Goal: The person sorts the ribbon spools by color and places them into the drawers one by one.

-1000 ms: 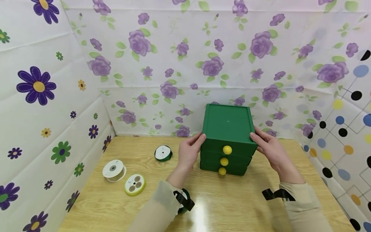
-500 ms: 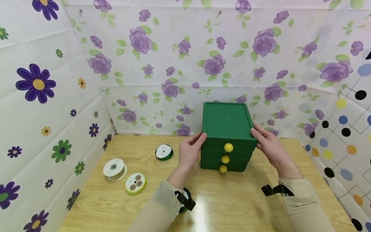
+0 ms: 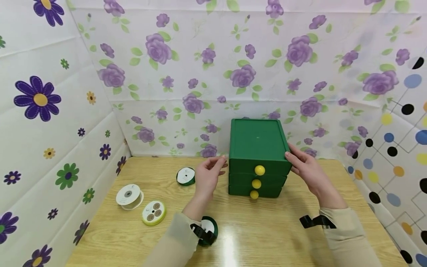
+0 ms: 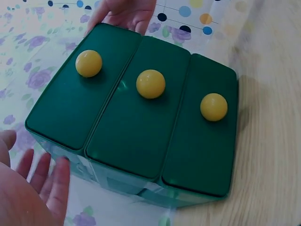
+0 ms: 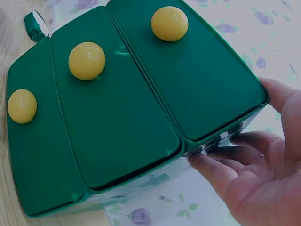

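"What is counted?"

"One green box [image 3: 258, 142] is seen, fronted by three drawers and three yellow knobs [image 3: 256, 184]; four ribbon spools [image 3: 185, 175] are counted, one partly covered by the left wrist."

"And the hands?"

"The left hand [image 3: 206, 176] is held just beside the box's left side, fingers loosely extended, nothing gripped; the right hand [image 3: 308, 171] is laid against the right side, fingers relaxed, thumb placed at the top edge."

"The surface and room?"

"The box is set toward the back of a wood-grain table [image 3: 253, 237]; flowered cloth [image 3: 200, 66] is hung behind, dotted cloth [image 3: 393, 148] at right."

"Edges?"

"Bare wood is left before the box and rightward; the left side is shared with the spools."
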Action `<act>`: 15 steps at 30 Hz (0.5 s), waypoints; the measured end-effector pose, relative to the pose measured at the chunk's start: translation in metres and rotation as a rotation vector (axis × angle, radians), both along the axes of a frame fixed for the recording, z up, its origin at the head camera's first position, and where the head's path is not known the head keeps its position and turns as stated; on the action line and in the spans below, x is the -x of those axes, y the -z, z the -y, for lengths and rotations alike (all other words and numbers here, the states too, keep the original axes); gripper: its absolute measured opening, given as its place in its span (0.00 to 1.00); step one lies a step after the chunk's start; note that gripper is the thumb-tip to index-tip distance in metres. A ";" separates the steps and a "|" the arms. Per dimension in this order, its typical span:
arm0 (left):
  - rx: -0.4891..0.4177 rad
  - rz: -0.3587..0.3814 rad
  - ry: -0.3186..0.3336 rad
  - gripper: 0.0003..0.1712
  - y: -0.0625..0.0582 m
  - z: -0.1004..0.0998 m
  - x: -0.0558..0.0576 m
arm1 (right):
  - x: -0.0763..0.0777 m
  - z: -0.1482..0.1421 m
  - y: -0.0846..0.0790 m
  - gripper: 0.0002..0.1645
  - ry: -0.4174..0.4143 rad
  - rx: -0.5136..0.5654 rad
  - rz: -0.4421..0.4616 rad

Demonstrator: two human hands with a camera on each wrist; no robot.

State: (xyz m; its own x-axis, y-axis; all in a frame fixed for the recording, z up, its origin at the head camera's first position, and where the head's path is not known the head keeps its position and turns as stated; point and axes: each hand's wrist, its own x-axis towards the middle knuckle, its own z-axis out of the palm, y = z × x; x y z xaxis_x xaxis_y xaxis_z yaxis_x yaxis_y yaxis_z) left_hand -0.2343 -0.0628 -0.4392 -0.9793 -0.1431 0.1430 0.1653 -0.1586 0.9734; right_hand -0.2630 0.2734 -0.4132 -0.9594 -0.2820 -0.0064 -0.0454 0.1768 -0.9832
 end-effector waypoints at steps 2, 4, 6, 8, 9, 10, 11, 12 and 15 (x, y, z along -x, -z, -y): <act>0.013 -0.020 0.004 0.19 0.002 0.002 -0.003 | -0.001 -0.001 -0.003 0.50 0.009 -0.045 -0.010; 0.036 -0.028 0.014 0.19 0.003 0.003 -0.007 | -0.001 -0.003 -0.006 0.50 0.005 -0.087 -0.018; 0.059 -0.027 0.031 0.20 0.003 0.002 -0.011 | -0.002 -0.005 -0.012 0.50 -0.016 -0.125 -0.031; 0.068 -0.024 0.069 0.21 0.002 0.002 -0.015 | -0.001 -0.007 -0.018 0.50 -0.045 -0.169 -0.050; 0.073 -0.017 0.101 0.22 0.001 0.001 -0.017 | -0.001 -0.008 -0.021 0.50 -0.056 -0.199 -0.061; 0.078 -0.006 0.144 0.23 0.001 0.000 -0.018 | -0.001 -0.009 -0.024 0.50 -0.068 -0.229 -0.073; 0.081 0.009 0.195 0.24 0.001 -0.001 -0.019 | -0.001 -0.009 -0.028 0.49 -0.079 -0.263 -0.085; 0.091 0.027 0.248 0.25 0.001 -0.003 -0.019 | 0.000 -0.010 -0.032 0.50 -0.086 -0.296 -0.093; 0.128 0.089 0.405 0.27 -0.001 -0.011 -0.019 | 0.002 -0.010 -0.042 0.52 -0.092 -0.395 -0.095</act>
